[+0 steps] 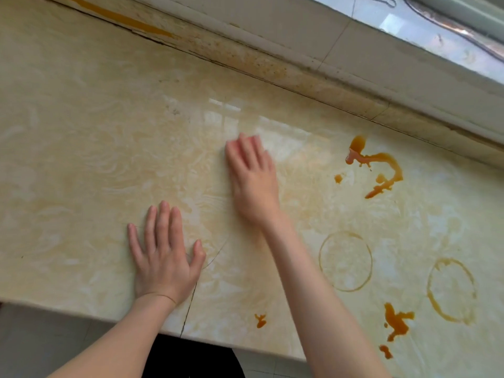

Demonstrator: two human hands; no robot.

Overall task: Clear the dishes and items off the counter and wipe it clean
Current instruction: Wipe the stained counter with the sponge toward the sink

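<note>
The right hand (252, 181) is smeared by blur, worst at its fingertips (242, 139), so whether anything lies under its palm cannot be told. The left forearm (122, 336) and right forearm (321, 309) both run off the bottom edge. The counter (81, 132) is cut off left and right, the window (450, 31) by the top right corner. A black shape (191, 358) below the counter's front edge is too hidden to name.

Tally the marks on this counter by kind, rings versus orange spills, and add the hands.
ring stains: 2
orange spills: 5, taking the long curved trail as one
hands: 2, the left hand and the right hand, both flat on the surface
Total: 9
</note>
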